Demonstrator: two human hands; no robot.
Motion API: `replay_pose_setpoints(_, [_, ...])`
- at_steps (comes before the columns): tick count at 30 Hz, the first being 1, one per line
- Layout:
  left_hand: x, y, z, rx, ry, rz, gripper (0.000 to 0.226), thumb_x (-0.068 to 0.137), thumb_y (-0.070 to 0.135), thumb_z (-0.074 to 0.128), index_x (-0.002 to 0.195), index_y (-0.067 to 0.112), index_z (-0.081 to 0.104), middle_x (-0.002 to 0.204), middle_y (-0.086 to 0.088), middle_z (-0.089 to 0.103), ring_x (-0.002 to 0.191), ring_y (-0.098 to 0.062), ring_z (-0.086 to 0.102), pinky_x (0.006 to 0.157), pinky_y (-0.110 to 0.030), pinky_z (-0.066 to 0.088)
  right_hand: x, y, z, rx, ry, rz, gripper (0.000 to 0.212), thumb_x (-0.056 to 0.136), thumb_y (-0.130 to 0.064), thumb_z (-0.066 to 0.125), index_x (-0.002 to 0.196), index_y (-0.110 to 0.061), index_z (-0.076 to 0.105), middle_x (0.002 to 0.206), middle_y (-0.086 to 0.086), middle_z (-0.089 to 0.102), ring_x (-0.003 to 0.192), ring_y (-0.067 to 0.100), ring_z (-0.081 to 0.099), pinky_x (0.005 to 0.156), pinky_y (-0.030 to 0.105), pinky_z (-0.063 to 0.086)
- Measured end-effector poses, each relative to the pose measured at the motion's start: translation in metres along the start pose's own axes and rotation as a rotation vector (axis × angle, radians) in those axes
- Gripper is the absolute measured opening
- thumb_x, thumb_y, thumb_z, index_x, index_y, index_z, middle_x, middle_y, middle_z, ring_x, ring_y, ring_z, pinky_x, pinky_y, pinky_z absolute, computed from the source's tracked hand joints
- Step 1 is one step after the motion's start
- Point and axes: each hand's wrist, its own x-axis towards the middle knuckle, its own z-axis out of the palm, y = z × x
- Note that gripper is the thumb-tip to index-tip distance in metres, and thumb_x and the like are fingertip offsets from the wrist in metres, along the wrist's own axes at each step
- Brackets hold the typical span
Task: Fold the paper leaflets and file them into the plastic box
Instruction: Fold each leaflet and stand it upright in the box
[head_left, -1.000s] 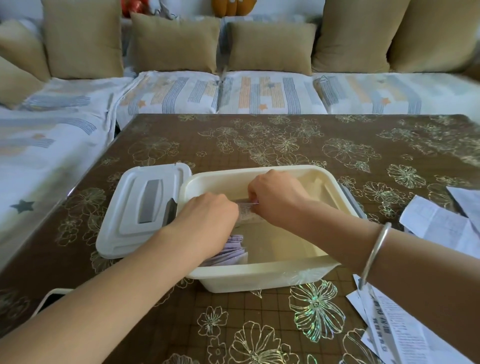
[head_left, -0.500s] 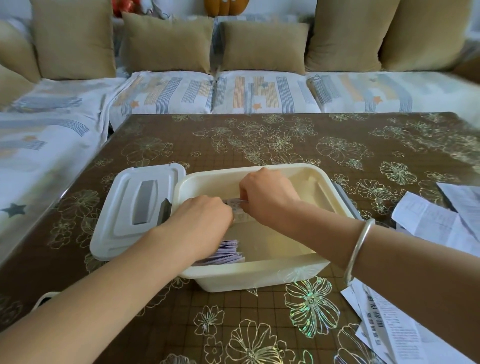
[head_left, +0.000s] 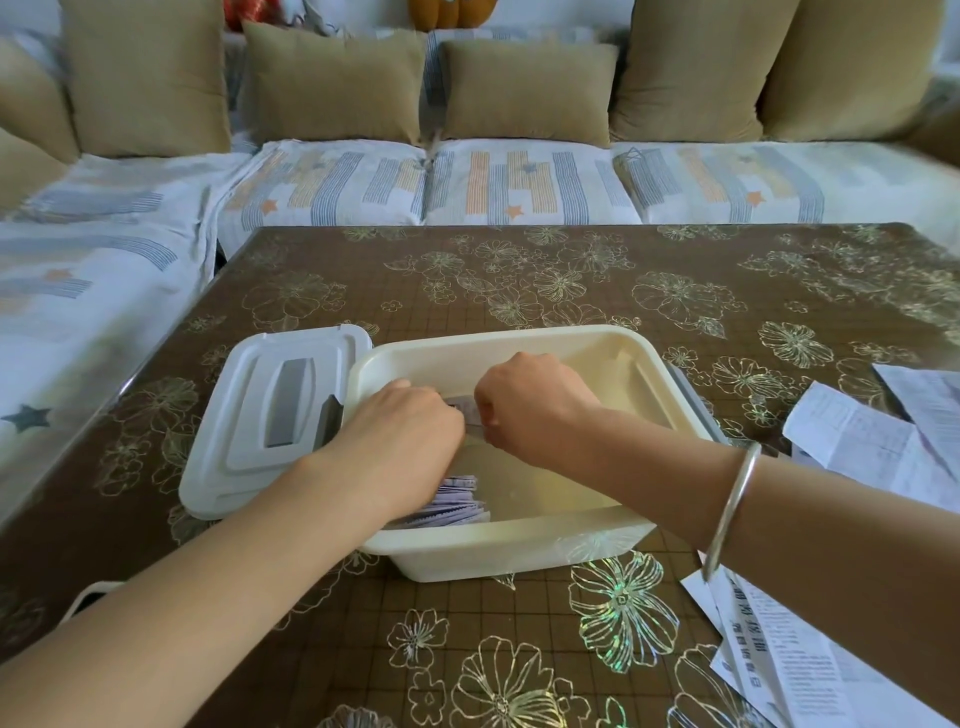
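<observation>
Behind right hand (head_left: 535, 405), leaflet (head_left: 464, 406) perhaps pinched.

Bare forearms; silver bangle (head_left: 732, 514) on right wrist.

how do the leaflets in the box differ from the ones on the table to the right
The filed leaflets are folded small; the loose leaflets lie as wide sheets. The filed leaflets stand packed in the plastic box; the loose leaflets lie scattered on the table. Both are paper.
</observation>
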Motion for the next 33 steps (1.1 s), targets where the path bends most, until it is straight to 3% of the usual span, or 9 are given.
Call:
replay_pose_setpoints(5, [0.001,0.0,-0.001,-0.028,-0.036,0.029,0.02,0.088,0.01,0.055,0.091,0.024,0.068,0.094,0.001,0.065,0.076,-0.02,0.053,0.072,-0.031,0.048,0.005,0.0,-0.005,0.011,0.041,-0.02,0.019,0.091,-0.016,0.059,0.108,-0.016,0.067,0.107,0.009,0.066,0.098,0.032,0.062,0.066,0.028,0.041])
replay_pose_setpoints(10, [0.001,0.0,-0.003,-0.067,-0.056,0.038,0.018,0.088,0.013,0.057,0.088,0.025,0.07,0.094,0.003,0.068,0.085,-0.02,0.062,0.08,-0.036,0.053,0.013,-0.01,-0.003,-0.026,0.118,-0.056,0.018,0.089,-0.011,0.06,0.103,-0.017,0.068,0.104,0.009,0.067,0.096,0.031,0.063,0.063,0.027,0.039])
replay_pose_setpoints(13, [0.001,0.001,-0.005,-0.103,-0.086,0.051,0.019,0.087,0.013,0.055,0.076,0.028,0.057,0.097,0.003,0.068,0.087,-0.022,0.063,0.083,-0.039,0.052,0.014,-0.016,-0.001,-0.021,0.088,-0.097,0.024,0.086,-0.005,0.055,0.103,-0.015,0.068,0.103,0.01,0.067,0.095,0.031,0.064,0.065,0.027,0.04])
replay_pose_setpoints(17, [0.001,0.003,-0.009,-0.01,-0.009,0.016,0.017,0.093,0.018,0.053,0.096,0.025,0.068,0.102,0.0,0.068,0.095,-0.023,0.063,0.083,-0.032,0.05,0.012,-0.014,-0.005,0.027,-0.005,-0.112,0.02,0.087,-0.01,0.054,0.098,-0.012,0.069,0.101,0.013,0.067,0.093,0.033,0.064,0.064,0.029,0.037])
replay_pose_setpoints(19, [0.001,0.005,-0.014,0.077,0.044,0.002,0.021,0.098,0.024,0.047,0.106,0.026,0.067,0.105,-0.001,0.066,0.101,-0.024,0.059,0.077,-0.026,0.036,0.011,-0.013,-0.005,0.064,-0.082,-0.12,0.015,0.088,-0.014,0.055,0.095,-0.011,0.068,0.101,0.014,0.067,0.093,0.033,0.063,0.064,0.03,0.038])
replay_pose_setpoints(23, [0.0,0.003,-0.02,0.131,0.079,-0.054,0.018,0.096,0.021,0.048,0.079,0.027,0.05,0.068,0.006,0.04,0.075,-0.021,0.044,0.067,-0.026,0.028,0.011,-0.014,-0.001,0.087,-0.149,-0.143,0.01,0.088,-0.011,0.055,0.086,-0.012,0.064,0.098,0.013,0.066,0.088,0.032,0.062,0.063,0.029,0.038])
replay_pose_setpoints(26, [0.004,-0.006,-0.014,0.029,0.037,-0.086,0.027,0.089,0.016,0.057,0.067,0.024,0.045,0.065,0.006,0.038,0.07,-0.019,0.045,0.058,-0.027,0.034,0.015,-0.013,0.005,0.115,-0.148,-0.114,0.012,0.086,-0.009,0.054,0.089,-0.01,0.066,0.093,0.01,0.067,0.082,0.03,0.061,0.06,0.027,0.038])
replay_pose_setpoints(30, [0.006,-0.011,-0.013,0.043,0.05,-0.069,0.017,0.087,0.009,0.057,0.079,0.023,0.053,0.07,0.004,0.042,0.078,-0.021,0.053,0.062,-0.029,0.037,0.018,-0.011,0.006,0.203,-0.141,-0.09,0.019,0.085,-0.012,0.057,0.095,-0.016,0.072,0.093,0.006,0.07,0.087,0.028,0.065,0.07,0.03,0.054])
replay_pose_setpoints(33, [0.006,-0.009,-0.014,0.08,0.04,-0.057,0.015,0.089,0.008,0.054,0.088,0.022,0.059,0.08,0.002,0.051,0.077,-0.021,0.048,0.064,-0.029,0.035,0.016,-0.01,0.002,0.294,-0.16,-0.053,0.021,0.084,-0.015,0.059,0.096,-0.018,0.075,0.095,0.007,0.071,0.089,0.027,0.065,0.076,0.032,0.055])
